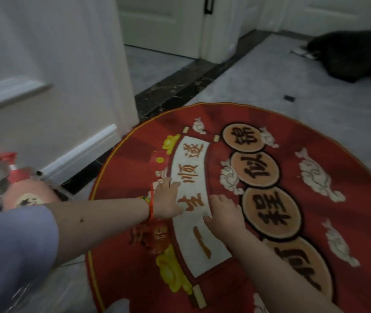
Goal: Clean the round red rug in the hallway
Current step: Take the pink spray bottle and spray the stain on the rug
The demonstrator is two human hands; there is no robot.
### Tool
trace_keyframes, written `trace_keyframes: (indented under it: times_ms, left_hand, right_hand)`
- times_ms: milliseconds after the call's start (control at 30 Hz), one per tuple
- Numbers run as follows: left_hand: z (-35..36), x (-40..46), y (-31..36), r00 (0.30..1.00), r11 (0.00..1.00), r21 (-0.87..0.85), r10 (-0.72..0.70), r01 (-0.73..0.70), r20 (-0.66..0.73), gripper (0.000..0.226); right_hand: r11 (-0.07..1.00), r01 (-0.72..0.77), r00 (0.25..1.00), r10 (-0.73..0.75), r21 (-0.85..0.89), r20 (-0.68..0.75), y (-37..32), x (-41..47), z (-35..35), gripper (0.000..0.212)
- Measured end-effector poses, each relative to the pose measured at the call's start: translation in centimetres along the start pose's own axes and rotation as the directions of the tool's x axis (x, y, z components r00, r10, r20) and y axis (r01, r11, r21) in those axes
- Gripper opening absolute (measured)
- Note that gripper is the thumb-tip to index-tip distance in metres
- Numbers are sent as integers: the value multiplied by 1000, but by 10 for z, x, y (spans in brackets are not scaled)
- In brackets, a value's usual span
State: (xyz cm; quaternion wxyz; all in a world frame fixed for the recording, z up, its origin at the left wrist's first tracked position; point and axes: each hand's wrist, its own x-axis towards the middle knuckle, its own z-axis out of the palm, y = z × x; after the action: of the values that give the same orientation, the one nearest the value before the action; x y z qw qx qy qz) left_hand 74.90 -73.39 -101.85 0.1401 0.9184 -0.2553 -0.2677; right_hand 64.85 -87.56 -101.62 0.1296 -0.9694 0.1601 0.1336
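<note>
Round red rug [281,222] lies on the grey hallway floor [259,86] beside a white door [44,86]. Both hands press flat on its white scroll panel [193,177], left hand [168,199] and right hand [225,218], fingers spread, holding nothing. A red-capped bottle [21,186], contents unclear, stands far left.

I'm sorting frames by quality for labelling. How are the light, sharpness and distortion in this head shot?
Head view: dim, flat indoor light, no glare; rug print legible though soft; left hand and right hand slightly blurred; red-capped bottle at the left smeared by motion blur; dark shape far right too murky to identify; wide-angle lens bends the baseboard.
</note>
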Motion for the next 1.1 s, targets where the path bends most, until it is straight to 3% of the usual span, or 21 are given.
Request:
trace_keyframes:
  times_ms: [133,233,367,567,800,1100]
  left_hand:
    - [23,19,19,981,957,254,101,-141,165,89]
    - [42,38,32,967,907,356,163,-225,196,98]
    - [57,60,37,967,908,360,148,-215,206,106]
    - [59,87,42,953,917,317,162,-240,255,109]
    - [64,116,65,960,903,333,233,-272,155,103]
    - [82,149,99,984,936,304,166,-177,60,102]
  right_hand:
    - [965,-260,961,256,23,101,27,-8,12,66]
    - [863,-495,858,468,99,212,39,-15,26,97]
    - [687,-687,719,592,237,365,40,-15,56,133]
    - [729,-658,743,587,189,323,52,6,66,143]
    - [808,-567,808,505,162,304,107,45,39,143]
    - [885,-461,857,427,62,288,158,77,20,140]
